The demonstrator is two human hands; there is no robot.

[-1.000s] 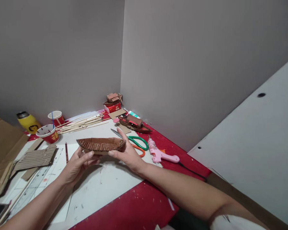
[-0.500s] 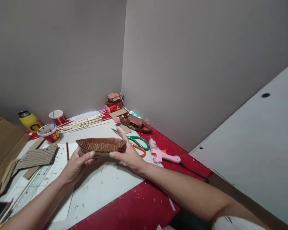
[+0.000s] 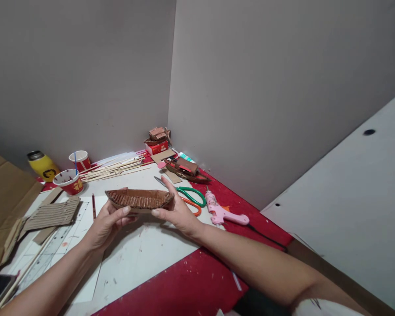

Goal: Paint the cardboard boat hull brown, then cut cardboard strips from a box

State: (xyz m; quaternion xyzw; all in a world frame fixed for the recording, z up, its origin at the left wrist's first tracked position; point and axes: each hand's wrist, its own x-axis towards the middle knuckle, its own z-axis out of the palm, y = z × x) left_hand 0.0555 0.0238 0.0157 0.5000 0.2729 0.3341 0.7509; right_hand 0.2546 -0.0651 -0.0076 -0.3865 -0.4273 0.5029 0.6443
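Both hands hold up a small brown cardboard model boat [image 3: 140, 199], its hollow, ribbed inside facing me. At its left end my left hand [image 3: 110, 221] grips the lower side, thumb in front and fingers behind. My right hand [image 3: 176, 213] pinches the right end, thumb along the bottom edge and index finger raised behind the tip. Just beyond my right hand lie scissors with green handles [image 3: 195, 195] and another orange handle [image 3: 193, 205], partly hidden by that hand. A pink glue gun [image 3: 220, 213] rests to the right of them.
Two paper cups [image 3: 69, 184], a yellow bottle [image 3: 45, 166] and thin wooden sticks [image 3: 118, 169] stand or lie at the back left. Two finished-looking model boats [image 3: 187, 170] sit near the wall corner. Corrugated cardboard [image 3: 54, 213], a pencil [image 3: 94, 206] and a ruler [image 3: 48, 254] lie left.
The whole view has shifted very slightly. Both hands keep the same hold on the model boat, which stays nearly still.
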